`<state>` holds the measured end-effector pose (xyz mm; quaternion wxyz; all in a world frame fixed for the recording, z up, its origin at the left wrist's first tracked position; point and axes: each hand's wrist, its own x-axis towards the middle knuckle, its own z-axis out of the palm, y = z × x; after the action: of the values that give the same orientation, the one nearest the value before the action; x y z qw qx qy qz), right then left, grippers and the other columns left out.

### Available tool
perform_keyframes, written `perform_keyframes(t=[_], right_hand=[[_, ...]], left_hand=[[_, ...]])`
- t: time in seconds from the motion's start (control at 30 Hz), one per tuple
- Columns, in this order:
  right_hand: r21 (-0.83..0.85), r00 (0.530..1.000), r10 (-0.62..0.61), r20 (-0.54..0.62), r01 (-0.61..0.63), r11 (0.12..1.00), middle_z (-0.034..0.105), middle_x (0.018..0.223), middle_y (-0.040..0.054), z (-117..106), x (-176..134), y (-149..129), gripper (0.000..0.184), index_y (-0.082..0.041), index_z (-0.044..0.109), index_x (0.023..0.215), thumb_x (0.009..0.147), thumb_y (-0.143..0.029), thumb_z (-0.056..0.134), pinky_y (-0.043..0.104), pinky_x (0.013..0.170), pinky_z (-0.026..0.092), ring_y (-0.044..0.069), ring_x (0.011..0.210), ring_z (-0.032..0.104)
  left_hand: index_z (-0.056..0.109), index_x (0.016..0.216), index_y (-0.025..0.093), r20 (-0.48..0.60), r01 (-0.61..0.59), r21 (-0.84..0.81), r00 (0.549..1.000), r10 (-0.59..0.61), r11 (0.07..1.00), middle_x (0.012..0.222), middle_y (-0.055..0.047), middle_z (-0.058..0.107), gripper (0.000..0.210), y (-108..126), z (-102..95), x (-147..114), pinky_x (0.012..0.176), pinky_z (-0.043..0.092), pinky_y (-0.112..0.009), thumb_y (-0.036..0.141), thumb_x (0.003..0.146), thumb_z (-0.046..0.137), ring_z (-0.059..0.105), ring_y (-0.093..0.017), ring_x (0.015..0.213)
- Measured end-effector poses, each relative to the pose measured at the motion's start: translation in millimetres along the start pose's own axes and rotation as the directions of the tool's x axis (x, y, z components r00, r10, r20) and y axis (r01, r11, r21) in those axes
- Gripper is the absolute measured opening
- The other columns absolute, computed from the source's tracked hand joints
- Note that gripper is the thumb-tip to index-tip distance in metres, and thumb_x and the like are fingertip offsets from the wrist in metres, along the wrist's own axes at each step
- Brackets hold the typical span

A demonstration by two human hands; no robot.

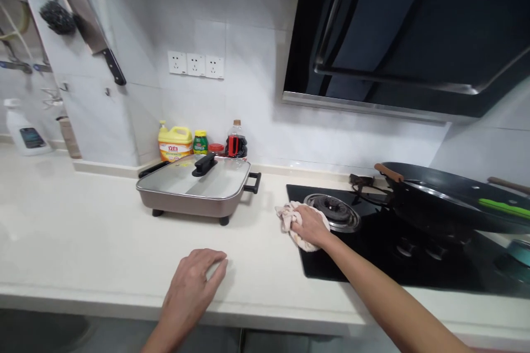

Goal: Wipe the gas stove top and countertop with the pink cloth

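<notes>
My right hand (310, 224) is closed on a pale, stained cloth (304, 241), pressing it against the left edge of the black glass gas stove (343, 262). The cloth lies bunched partly on the glass and partly over the white counter. Just behind it is the stove's left burner (332, 209), ringed in metal. My left hand (194, 278) hovers over or rests on the counter near its front edge, fingers loosely curved, thumb apart, holding nothing. Beyond that hand stands a rectangular electric pan (182, 204) with a glass lid (178, 179).
A large wok (447, 198) sits on the stove's right side. Behind the electric pan are a yellow detergent jug (175, 143), a green bottle (200, 143) and a dark sauce bottle (236, 143). A cleaver (89, 25) hangs at left. The range hood (393, 27) overhangs the stove.
</notes>
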<state>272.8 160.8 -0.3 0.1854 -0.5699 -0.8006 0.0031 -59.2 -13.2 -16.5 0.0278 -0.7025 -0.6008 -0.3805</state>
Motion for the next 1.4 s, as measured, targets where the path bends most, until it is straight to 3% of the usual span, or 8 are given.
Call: perform_keyframes(t=[0.37,0.53,0.67,0.83,1.03,1.2,1.4], right_hand=[[-0.078,0.994,-0.089,0.069,0.095,0.992,0.065,0.139,0.0118,41,147,3,0.043,-0.021,0.066,0.134,0.098,-0.040,0.052,0.035,0.105,0.038,0.026,0.128,0.055],[-0.100,0.987,-0.117,0.107,0.128,0.987,0.060,0.147,0.0117,56,183,1,0.052,-0.025,0.058,0.147,0.100,-0.046,0.049,0.039,0.109,0.037,0.029,0.133,0.053],[-0.114,0.986,-0.106,0.129,0.120,0.986,0.054,0.155,0.0142,57,189,-3,0.058,-0.024,0.051,0.154,0.101,-0.049,0.045,0.044,0.114,0.035,0.031,0.141,0.049],[-0.131,0.984,-0.072,0.161,0.093,0.987,0.050,0.158,0.0181,46,160,-18,0.062,-0.023,0.051,0.155,0.102,-0.054,0.043,0.051,0.115,0.034,0.036,0.143,0.048],[-0.133,0.978,-0.091,0.188,0.117,0.984,0.043,0.165,0.0169,27,80,-43,0.064,-0.024,0.046,0.158,0.103,-0.056,0.041,0.049,0.120,0.028,0.034,0.150,0.040],[-0.077,0.971,-0.142,0.191,0.159,0.984,0.038,0.166,0.0200,10,-10,-65,0.068,-0.020,0.046,0.158,0.101,-0.058,0.046,0.052,0.122,0.023,0.037,0.153,0.035],[0.029,0.968,-0.218,0.126,0.216,0.976,0.041,0.164,0.0162,-4,-97,-85,0.058,-0.025,0.055,0.150,0.098,-0.049,0.056,0.052,0.122,0.025,0.034,0.149,0.038]], left_hand=[[0.077,0.106,0.032,-0.066,-0.154,0.023,0.986,0.155,0.988,0.102,-0.005,0.081,0.029,-7,4.3,-8,0.080,0.059,-0.037,0.048,0.102,0.053,0.074,-0.024,0.093],[0.075,0.114,0.033,-0.090,-0.177,0.013,0.980,0.177,0.984,0.104,-0.004,0.080,0.025,-8,1.3,-11,0.081,0.060,-0.034,0.045,0.102,0.056,0.074,-0.022,0.093],[0.073,0.115,0.031,-0.136,-0.139,0.030,0.981,0.142,0.990,0.106,-0.003,0.080,0.021,-12,1.5,-13,0.082,0.060,-0.033,0.040,0.102,0.058,0.074,-0.021,0.095],[0.073,0.106,0.028,-0.196,-0.140,0.032,0.970,0.144,0.990,0.097,0.000,0.080,0.017,-6,-0.4,-8,0.077,0.058,-0.031,0.036,0.102,0.058,0.074,-0.018,0.087],[0.074,0.098,0.025,-0.256,-0.096,-0.004,0.962,0.092,0.995,0.099,-0.003,0.081,0.022,-1,3.4,-3,0.083,0.054,-0.037,0.035,0.100,0.055,0.076,-0.022,0.092],[0.075,0.097,0.025,-0.191,0.012,-0.086,0.981,-0.029,0.996,0.108,-0.005,0.081,0.023,-1,6.2,-3,0.091,0.050,-0.041,0.038,0.097,0.056,0.073,-0.026,0.105],[0.075,0.097,0.025,-0.075,0.088,-0.134,0.992,-0.099,0.987,0.112,-0.006,0.080,0.027,1,2.9,0,0.098,0.047,-0.044,0.040,0.096,0.053,0.071,-0.027,0.110]])
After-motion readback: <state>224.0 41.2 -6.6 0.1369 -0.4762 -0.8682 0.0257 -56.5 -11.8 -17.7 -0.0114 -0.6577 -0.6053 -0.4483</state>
